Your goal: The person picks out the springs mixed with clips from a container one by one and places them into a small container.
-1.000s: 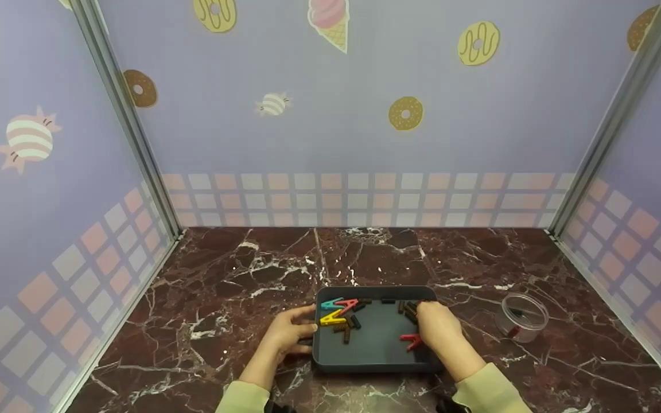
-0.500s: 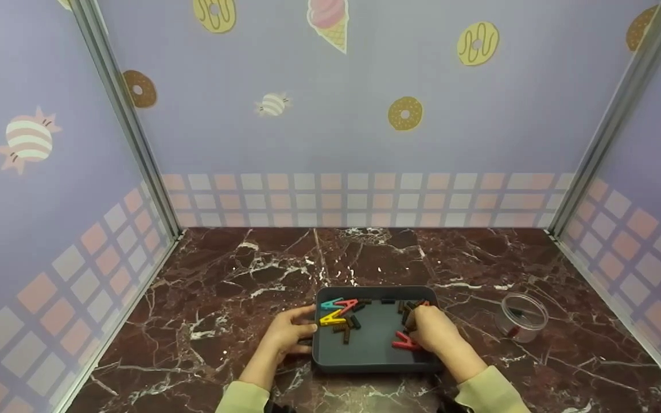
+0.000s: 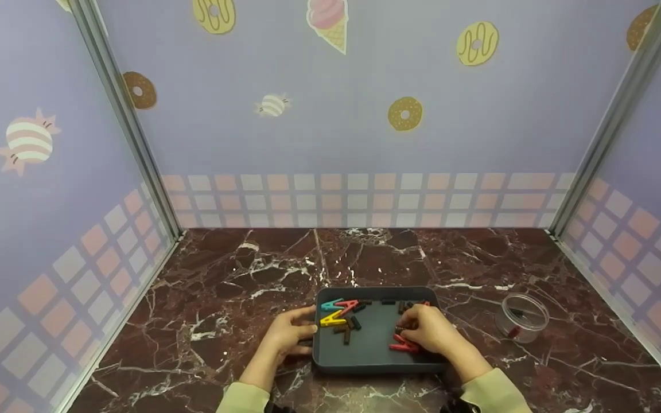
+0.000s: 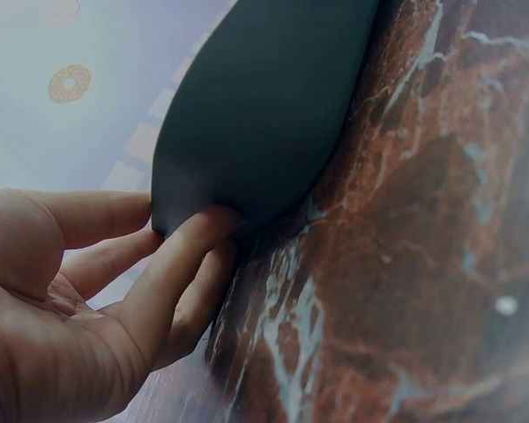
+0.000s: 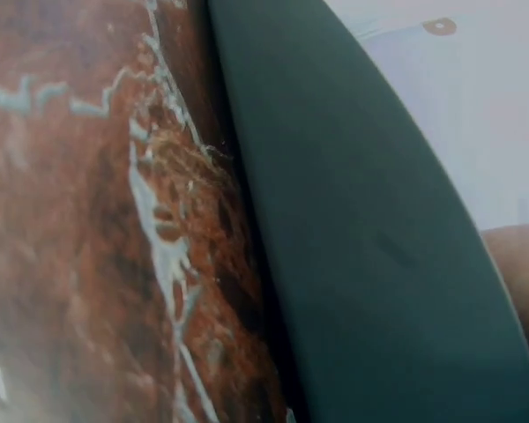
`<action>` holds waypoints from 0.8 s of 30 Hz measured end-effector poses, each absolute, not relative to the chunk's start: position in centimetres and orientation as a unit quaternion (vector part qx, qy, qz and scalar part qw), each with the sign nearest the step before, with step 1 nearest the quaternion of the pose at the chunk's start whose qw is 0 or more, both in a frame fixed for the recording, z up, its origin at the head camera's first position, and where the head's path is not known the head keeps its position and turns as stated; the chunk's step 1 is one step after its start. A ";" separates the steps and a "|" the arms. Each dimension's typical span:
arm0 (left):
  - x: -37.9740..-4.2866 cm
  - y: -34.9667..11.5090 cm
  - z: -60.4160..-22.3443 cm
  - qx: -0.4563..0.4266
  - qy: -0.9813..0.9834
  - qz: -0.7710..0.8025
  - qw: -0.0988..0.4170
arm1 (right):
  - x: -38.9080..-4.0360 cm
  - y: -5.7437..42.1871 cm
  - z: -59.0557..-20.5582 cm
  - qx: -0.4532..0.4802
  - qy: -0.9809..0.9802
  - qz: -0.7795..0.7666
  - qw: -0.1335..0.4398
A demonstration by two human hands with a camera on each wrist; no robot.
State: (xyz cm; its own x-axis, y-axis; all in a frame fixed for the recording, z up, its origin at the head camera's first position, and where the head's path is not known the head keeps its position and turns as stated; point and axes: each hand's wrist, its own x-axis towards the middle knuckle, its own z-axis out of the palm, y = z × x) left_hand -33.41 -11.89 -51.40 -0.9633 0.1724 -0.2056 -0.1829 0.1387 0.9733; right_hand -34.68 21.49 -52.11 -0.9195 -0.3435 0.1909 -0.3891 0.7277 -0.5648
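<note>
A dark grey tray (image 3: pixel 373 350) sits on the table. My left hand (image 3: pixel 290 332) is at its left side, with fairly straight fingertips against the outer wall in the left wrist view. Over the tray's right part, my right hand (image 3: pixel 431 330) pinches a small dark brown ribbed piece (image 3: pixel 399 330) between thumb and fingers, partly hidden. Just below it lies a red clothespin (image 3: pixel 404 345). At the tray's left are a yellow clothespin (image 3: pixel 333 320), a teal clothespin (image 3: pixel 331 304) and a pinkish-red clothespin (image 3: pixel 349 306). The right wrist view shows mostly the tray's outer wall (image 5: pixel 361 229).
Several brown and black pieces (image 3: pixel 355 322) lie about in the tray, more of them in its far right corner by my right hand. A clear round tub (image 3: pixel 523 318) with a dark and a red item stands to the right. Patterned walls enclose the marble-look table (image 3: pixel 238 264).
My right hand has drawn left and nearer from the tray's far right corner and now pinches a brown piece. The red clothespin beside it has shifted slightly left. The left hand stays put.
</note>
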 end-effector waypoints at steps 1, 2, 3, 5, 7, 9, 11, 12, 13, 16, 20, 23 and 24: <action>-33.4 -11.9 -51.4 -0.003 0.743 0.655 0.135 | -34.7 21.5 -52.1 0.202 -0.926 0.318 0.035; -33.5 -11.9 -51.5 -0.004 0.744 0.654 0.135 | -34.8 21.6 -52.1 0.206 -0.923 0.324 0.034; -33.5 -11.8 -51.5 -0.004 0.743 0.655 0.134 | -34.8 21.6 -52.1 0.209 -0.920 0.331 0.032; -33.5 -11.8 -51.5 -0.005 0.741 0.658 0.133 | -34.9 21.7 -52.0 0.216 -0.913 0.345 0.027; -33.5 -11.8 -51.6 -0.005 0.738 0.662 0.133 | -35.0 21.9 -52.0 0.222 -0.908 0.356 0.021; -33.6 -11.8 -51.6 -0.006 0.736 0.664 0.134 | -35.0 22.1 -51.9 0.228 -0.903 0.363 0.016; -33.6 -11.8 -51.6 -0.008 0.734 0.665 0.136 | -35.0 22.3 -51.7 0.236 -0.898 0.372 0.010; -33.6 -11.8 -51.5 -0.007 0.735 0.664 0.136 | -35.0 22.4 -51.6 0.241 -0.896 0.374 0.008; -33.6 -11.8 -51.5 -0.007 0.737 0.662 0.135 | -35.0 22.5 -51.5 0.247 -0.893 0.376 0.007; -33.6 -11.8 -51.4 -0.009 0.740 0.659 0.135 | -34.9 22.7 -51.2 0.263 -0.882 0.391 0.003; -33.5 -11.8 -51.5 -0.011 0.744 0.655 0.134 | -34.8 23.1 -50.7 0.273 -0.873 0.403 0.007; -33.5 -11.9 -51.6 -0.007 0.744 0.654 0.134 | -34.6 23.4 -50.3 0.272 -0.869 0.413 0.005; -33.5 -11.9 -51.6 -0.006 0.744 0.655 0.134 | -34.6 23.5 -50.2 0.271 -0.868 0.416 0.003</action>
